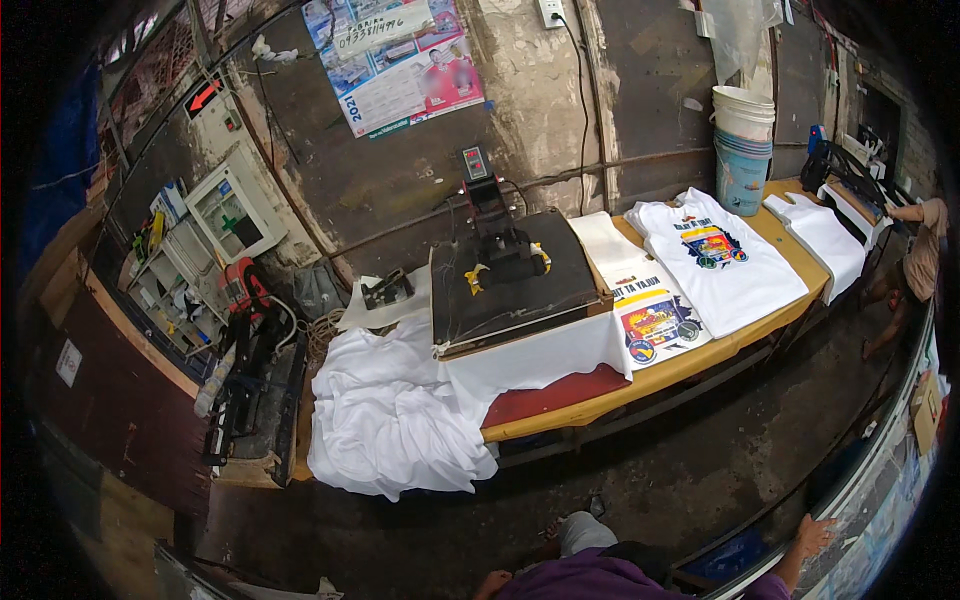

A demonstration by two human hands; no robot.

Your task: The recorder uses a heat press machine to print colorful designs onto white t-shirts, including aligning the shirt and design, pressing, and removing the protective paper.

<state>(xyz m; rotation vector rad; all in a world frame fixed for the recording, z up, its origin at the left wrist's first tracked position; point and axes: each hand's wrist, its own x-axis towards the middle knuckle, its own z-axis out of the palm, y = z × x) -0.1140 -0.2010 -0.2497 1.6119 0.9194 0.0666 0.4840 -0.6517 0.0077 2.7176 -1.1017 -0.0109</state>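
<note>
"Where's the white cloth (545, 362)?"
"Under the press (510, 300), atop the desk (785, 240)"
"The hands?"
"Right hand (814, 535) spread on the ledge (868, 470); left hand (493, 583) cropped at bottom, I can't tell its grip"

Yellow-topped table (792, 236): black heat press (515, 300), white shirts (735, 290), bucket stack (742, 165).

2 printed designs (712, 246) (655, 325), 1 cloth heap (393, 415), 1 bucket stack (743, 160), 1 wall calendar (400, 75), 1 arrow sign (204, 97)
</note>
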